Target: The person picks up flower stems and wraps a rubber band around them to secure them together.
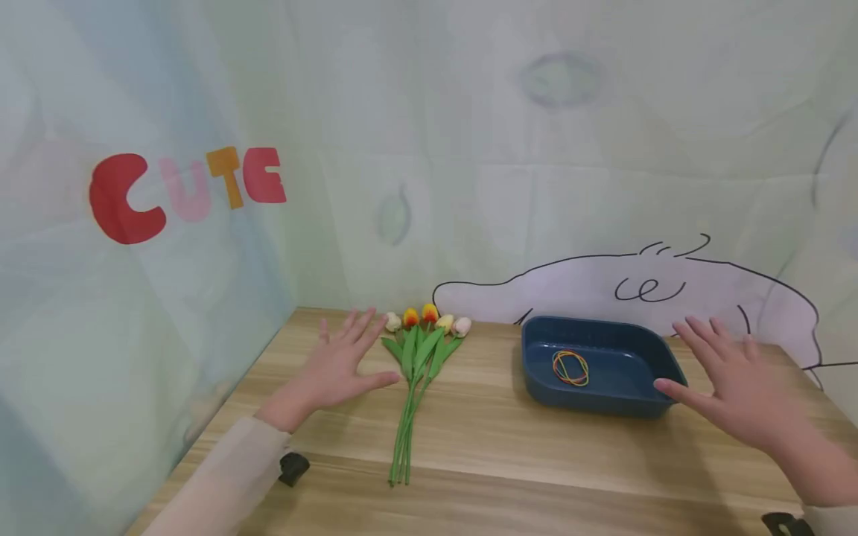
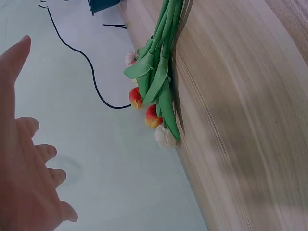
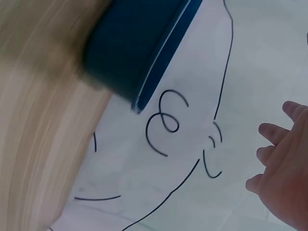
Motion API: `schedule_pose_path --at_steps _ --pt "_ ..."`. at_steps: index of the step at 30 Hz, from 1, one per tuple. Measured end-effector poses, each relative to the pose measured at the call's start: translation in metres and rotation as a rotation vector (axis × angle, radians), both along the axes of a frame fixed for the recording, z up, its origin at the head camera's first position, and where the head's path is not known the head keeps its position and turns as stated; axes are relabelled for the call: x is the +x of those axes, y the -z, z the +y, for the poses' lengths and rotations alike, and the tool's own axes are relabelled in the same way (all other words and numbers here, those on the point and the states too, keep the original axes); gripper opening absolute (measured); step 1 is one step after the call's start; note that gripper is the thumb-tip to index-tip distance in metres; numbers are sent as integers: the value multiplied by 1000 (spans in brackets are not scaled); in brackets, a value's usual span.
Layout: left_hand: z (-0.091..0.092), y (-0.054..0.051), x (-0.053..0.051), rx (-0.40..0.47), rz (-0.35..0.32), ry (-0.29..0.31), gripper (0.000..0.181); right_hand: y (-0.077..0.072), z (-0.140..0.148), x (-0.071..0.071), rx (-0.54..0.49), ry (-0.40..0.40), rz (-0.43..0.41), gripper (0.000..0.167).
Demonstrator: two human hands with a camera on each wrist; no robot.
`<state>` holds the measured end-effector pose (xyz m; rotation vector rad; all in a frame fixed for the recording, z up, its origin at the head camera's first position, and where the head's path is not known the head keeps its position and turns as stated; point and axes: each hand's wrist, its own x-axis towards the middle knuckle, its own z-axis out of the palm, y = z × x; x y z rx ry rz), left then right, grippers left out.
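Note:
Several artificial tulips [image 1: 418, 357] lie on the table, white, orange-red and pale yellow heads toward the back wall, green stems toward me. My left hand [image 1: 342, 365] hovers just left of them, fingers spread, holding nothing. In the left wrist view the tulips [image 2: 159, 82] lie apart from that hand [image 2: 29, 159]. A dark blue basin [image 1: 603, 406] stands to the right, with several coloured rubber bands [image 1: 570, 368] inside at its left. My right hand [image 1: 744, 380] is spread above the basin's right end, also holding nothing. The right wrist view shows this hand [image 3: 284, 159] away from the basin [image 3: 130, 53].
The wooden table [image 1: 496, 447] reaches back to a pale cloth backdrop [image 1: 415, 149] printed with a cartoon figure. More cloth hangs along the left side, bearing the word CUTE [image 1: 127, 201]. Dark straps [image 1: 293, 469] show at both wrists.

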<state>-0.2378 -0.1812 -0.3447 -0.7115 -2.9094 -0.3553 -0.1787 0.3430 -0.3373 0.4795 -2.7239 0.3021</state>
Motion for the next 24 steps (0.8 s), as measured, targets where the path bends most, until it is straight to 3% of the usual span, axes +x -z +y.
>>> schedule_pose_path --at_steps 12,18,24 --pt "2 1 0 29 2 6 90 -9 -55 -9 -88 -86 -45 87" --pt "3 6 1 56 2 6 91 -11 -82 -16 -131 -146 -11 85" --pt "5 11 2 95 -8 5 93 -12 -105 -22 -171 -184 -46 85"
